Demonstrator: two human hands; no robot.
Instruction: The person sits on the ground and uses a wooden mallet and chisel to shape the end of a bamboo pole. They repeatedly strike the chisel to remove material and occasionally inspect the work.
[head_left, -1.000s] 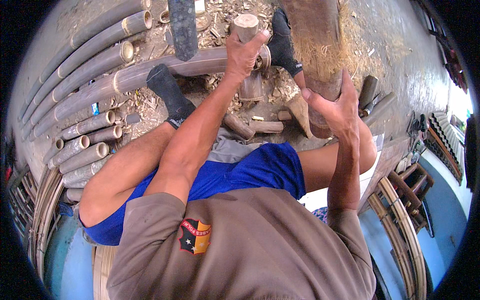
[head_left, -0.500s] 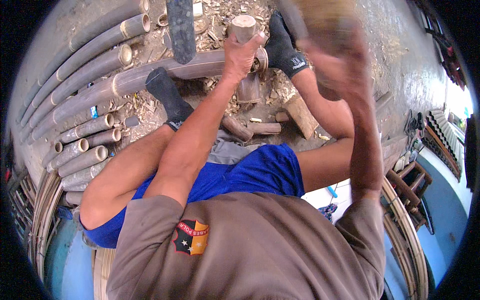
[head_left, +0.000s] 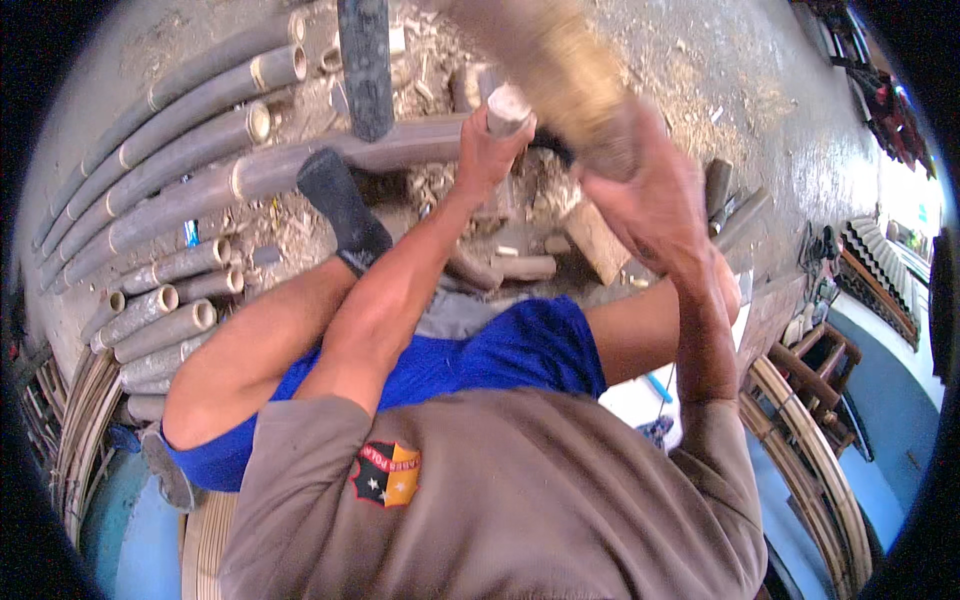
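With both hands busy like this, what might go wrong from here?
If the wooden block in the right hand, blurred and close by, strikes off-line, it could hit the left hand, wrapped just below the peg's pale top. If the bamboo pole shifts, it may bump the dark-socked foot at its side.

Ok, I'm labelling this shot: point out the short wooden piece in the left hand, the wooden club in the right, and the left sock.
Wooden piece (head_left: 509, 105), head view: on its pale cut end.
Wooden club (head_left: 558, 72), head view: blurred midsection.
Left sock (head_left: 347, 205), head view: its dark middle.
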